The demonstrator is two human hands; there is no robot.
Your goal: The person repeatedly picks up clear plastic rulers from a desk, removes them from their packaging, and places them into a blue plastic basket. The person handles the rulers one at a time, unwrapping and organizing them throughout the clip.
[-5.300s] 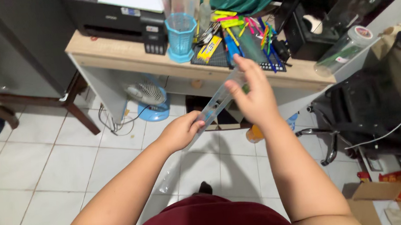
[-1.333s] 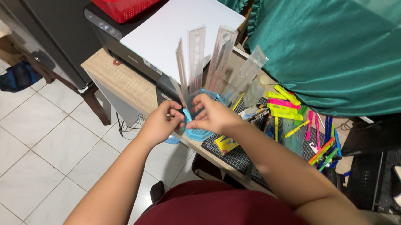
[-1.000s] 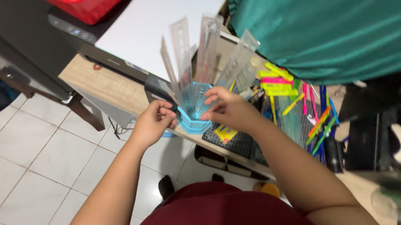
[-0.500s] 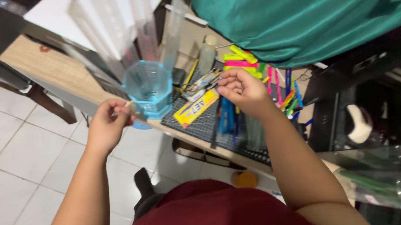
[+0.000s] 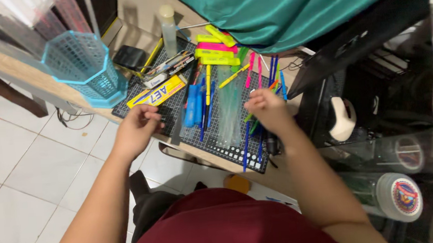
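Both hands hover over a dark gridded cutting mat (image 5: 175, 114) on the wooden table (image 5: 15, 69): left hand (image 5: 136, 128) loosely curled, empty, right hand (image 5: 266, 110) closing on coloured pens (image 5: 250, 129). White floor tiles (image 5: 22, 170) lie below; green cloth (image 5: 289, 4) hangs behind.

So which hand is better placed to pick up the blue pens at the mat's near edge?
Probably the right hand: it hovers directly above the blue pens on the mat. The left hand is at the mat's other end.
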